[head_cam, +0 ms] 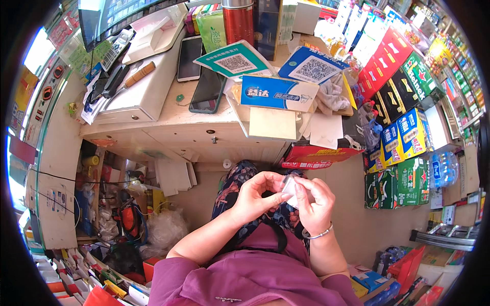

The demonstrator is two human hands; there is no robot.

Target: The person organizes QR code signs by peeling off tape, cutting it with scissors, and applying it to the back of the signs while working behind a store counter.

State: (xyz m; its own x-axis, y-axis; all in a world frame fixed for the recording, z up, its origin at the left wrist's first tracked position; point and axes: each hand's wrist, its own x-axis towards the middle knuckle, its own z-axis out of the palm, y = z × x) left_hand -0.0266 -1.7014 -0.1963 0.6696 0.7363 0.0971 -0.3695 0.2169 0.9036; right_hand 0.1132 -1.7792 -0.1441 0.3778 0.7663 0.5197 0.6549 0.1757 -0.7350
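Above my lap, between both hands, is a small white piece with a clear plastic film [290,189], perhaps a little packet; its exact kind cannot be made out. My left hand [264,194] pinches its left side between thumb and fingers. From the right, my right hand [314,202] grips the same piece with thumb and bent forefinger, a silver bangle on the wrist. Below the hands lie my legs in dark floral trousers [233,199]. The wooden counter's front [183,139] stands just beyond them.
On the counter are two smartphones [208,91] [189,57], payment-code signs [235,61], a blue-and-white box [279,93], a red flask [238,26] and a wooden-handled tool [139,74]. Beer cartons [413,183] are stacked at the right. Plastic bags [166,229] fill the space under the counter at left.
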